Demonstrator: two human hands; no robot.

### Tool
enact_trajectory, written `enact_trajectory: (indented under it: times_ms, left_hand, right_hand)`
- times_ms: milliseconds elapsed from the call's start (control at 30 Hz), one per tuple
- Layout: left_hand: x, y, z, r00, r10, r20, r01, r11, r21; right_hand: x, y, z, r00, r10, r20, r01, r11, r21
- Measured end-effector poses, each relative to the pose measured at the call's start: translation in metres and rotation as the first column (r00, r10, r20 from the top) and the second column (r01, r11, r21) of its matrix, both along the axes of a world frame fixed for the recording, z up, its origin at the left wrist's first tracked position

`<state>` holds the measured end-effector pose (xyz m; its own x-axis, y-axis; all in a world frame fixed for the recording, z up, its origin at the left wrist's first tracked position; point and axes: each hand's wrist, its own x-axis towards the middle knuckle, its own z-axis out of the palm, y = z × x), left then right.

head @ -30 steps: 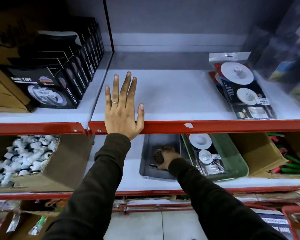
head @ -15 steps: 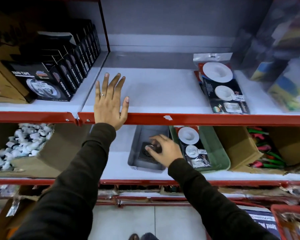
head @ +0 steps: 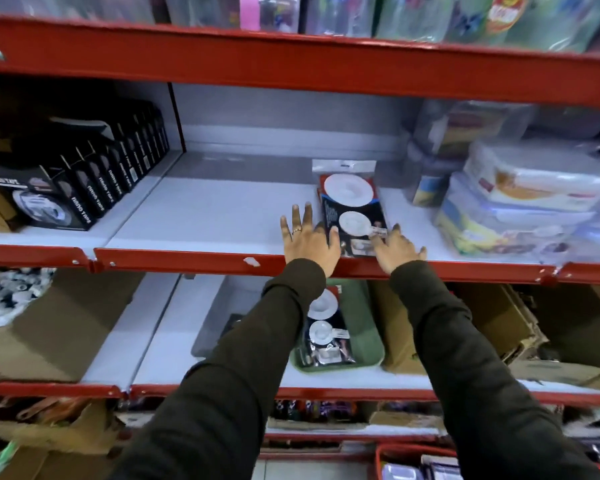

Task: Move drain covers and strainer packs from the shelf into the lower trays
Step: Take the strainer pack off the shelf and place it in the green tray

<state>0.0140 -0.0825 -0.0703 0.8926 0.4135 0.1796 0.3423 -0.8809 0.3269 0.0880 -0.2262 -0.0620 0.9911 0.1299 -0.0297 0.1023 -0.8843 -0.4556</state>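
Red-edged shelf (head: 187, 259): both hands' fingers spread, left hand (head: 310, 242) and right hand (head: 395, 249) seemingly touching the strainer pack (head: 352, 211).

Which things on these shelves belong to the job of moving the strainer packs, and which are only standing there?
For the job:
- strainer pack on the shelf
- left hand and right hand, open at its near end
- green tray below, one pack already in it
- grey tray

Only standing there:
- black tape boxes
- plastic containers
- cardboard boxes
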Motion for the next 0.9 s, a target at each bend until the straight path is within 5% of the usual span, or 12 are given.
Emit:
enact_trajectory:
  times_ms: [133,200,267,333,400,500,600,800,900]
  left_hand:
    - [0.01,-0.015,0.009,0.994,0.105,-0.019,-0.107,0.968,-0.227]
    - [0.005,-0.014,0.017,0.985,0.171,0.018,-0.155,0.929,-0.336]
    - [-0.007,-0.01,0.021,0.964,0.249,0.099,-0.172,0.858,-0.484]
    - [-0.027,-0.005,0.022,0.931,0.296,0.215,-0.035,0.658,-0.752]
    - [-0.053,0.0,0.012,0.903,0.337,0.266,0.105,0.427,-0.898]
    - [-0.091,0.007,-0.02,0.969,0.169,0.178,0.124,0.288,-0.949]
    - [-0.127,0.009,-0.065,0.995,-0.089,-0.04,-0.03,0.114,-0.993]
    - [-0.167,-0.004,-0.146,0.854,-0.37,-0.366,-0.407,-0.037,-0.913]
    - [-0.162,-0.006,-0.169,0.846,-0.324,-0.424,-0.441,0.024,-0.897]
  right_hand:
    - [0.008,-0.012,0.007,0.994,0.113,-0.001,-0.112,0.986,0.12]
    - [0.008,-0.019,0.012,0.991,0.126,0.036,-0.131,0.94,0.316]
    - [0.004,-0.028,0.017,0.992,0.128,-0.019,-0.091,0.793,0.603]
    - [-0.003,-0.043,0.017,0.946,0.268,-0.184,0.001,0.565,0.825]
    - [-0.016,-0.065,0.007,0.785,0.55,-0.286,-0.003,0.464,0.886]
    - [-0.034,-0.093,-0.024,0.44,0.819,-0.369,-0.138,0.467,0.873]
    - [-0.046,-0.106,-0.073,0.244,0.852,-0.463,-0.276,0.519,0.809]
    - [-0.066,-0.119,-0.158,0.107,0.738,-0.666,-0.194,0.673,0.714]
    - [-0.064,-0.121,-0.183,0.201,0.637,-0.744,-0.068,0.767,0.638]
